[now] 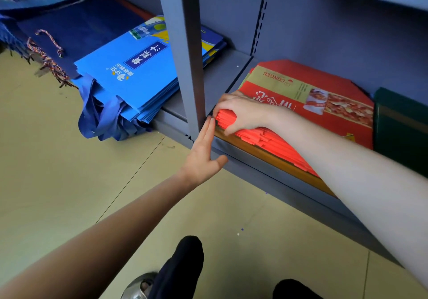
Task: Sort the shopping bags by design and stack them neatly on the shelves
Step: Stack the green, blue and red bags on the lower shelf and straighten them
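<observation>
Flat red and gold paper bags (308, 94) stacked on the shelf by my right arm: "CONGEE" reads upside down on the gold band. Bright blue bags (129, 76) further left: "SPSE" beside a logo, plus large Chinese characters on a dark blue panel.

Bag stacks, four: one red stack (308, 97), one light-blue stack (129, 76), one navy stack (76, 27), one dark-green stack (400, 124); hands, two; shelf uprights, one.

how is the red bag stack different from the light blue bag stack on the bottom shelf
The red paper bag stack lies right of the grey shelf post, gripped by the right hand; the light blue bag stack lies left of it, untouched, blue handles overhanging the shelf edge. Both lie flat.
</observation>
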